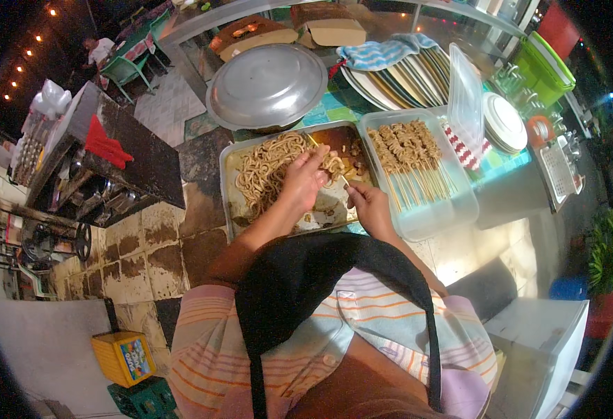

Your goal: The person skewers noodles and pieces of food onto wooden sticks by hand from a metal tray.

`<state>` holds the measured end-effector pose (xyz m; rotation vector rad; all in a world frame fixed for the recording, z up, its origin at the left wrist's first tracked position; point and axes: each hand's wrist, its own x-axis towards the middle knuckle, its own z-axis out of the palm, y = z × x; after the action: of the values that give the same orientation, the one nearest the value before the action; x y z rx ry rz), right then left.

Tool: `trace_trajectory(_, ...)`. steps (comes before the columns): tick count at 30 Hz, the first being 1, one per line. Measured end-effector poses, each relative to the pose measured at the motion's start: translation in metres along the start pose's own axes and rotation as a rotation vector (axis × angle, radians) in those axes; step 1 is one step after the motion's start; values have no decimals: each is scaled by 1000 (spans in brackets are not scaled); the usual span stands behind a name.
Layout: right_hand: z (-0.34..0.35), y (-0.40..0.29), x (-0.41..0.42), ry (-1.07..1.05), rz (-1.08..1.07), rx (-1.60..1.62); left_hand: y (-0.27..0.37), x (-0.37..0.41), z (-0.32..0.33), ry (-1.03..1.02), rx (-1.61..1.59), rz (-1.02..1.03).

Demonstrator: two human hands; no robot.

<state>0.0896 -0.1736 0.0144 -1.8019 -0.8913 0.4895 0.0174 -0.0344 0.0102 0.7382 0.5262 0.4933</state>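
Note:
A bamboo skewer (344, 180) is pinched near its lower end between the thumb and fingers of my right hand (370, 205). My left hand (306, 178) grips a folded strip of intestine (332, 165) threaded on that skewer. Both hands are over a metal tray (224, 178), whose left half holds a heap of long brown intestine strips (264, 162). Dark liquid and small scraps (356, 152) lie in its right part. Just right of the tray is a clear plastic container (426, 212) with a row of loaded skewers (408, 144), their bare sticks towards me.
A large lidded metal pot (267, 86) stands behind the tray. Beyond the container are stacked plates (400, 78) under a blue striped cloth (385, 52), an upright plastic lid (466, 97) and white plates (504, 123). A dark counter (149, 152) with a red cloth (107, 144) is left.

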Motion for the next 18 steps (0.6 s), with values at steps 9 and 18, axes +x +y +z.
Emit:
trace_trajectory(9, 3, 3, 1, -8, 13, 49, -14, 2, -4, -67, 113, -13)
trace_trajectory(18, 2, 3, 1, 4, 8, 27, -20, -1, 0, -40, 142, 6)
